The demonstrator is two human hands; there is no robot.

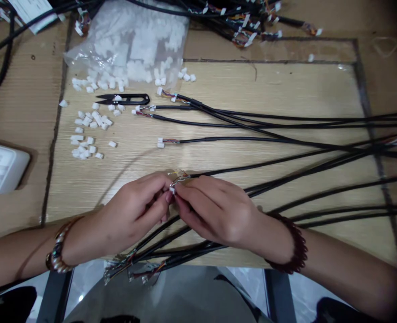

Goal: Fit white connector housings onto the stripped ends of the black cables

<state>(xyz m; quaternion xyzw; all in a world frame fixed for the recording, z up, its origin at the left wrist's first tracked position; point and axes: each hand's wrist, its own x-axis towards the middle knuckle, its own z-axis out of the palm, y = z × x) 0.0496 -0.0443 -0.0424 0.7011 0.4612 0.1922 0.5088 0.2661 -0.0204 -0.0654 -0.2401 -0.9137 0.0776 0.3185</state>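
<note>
Between the fingertips of my left hand [141, 202] is a small white connector housing [172, 190], pinched tight. My right hand [215, 206] pinches thin coloured wires [181, 176] right at that housing; they come out of the end of a black cable [225, 170]. Whether a wire sits inside the housing I cannot tell, as fingers cover it. Just beyond my hands lies another black cable with a white connector [160, 142] on its end. More cable ends with bare wires [131, 267] stick out below my hands at the table's front edge.
Loose white housings [93, 120] lie in groups at the left, near black thread snips [122, 98]. A clear plastic bag [134, 40] of housings lies behind them. A white box-shaped object [3, 166] stands far left. Bundled cables [245, 27] cross the back; several cables run right.
</note>
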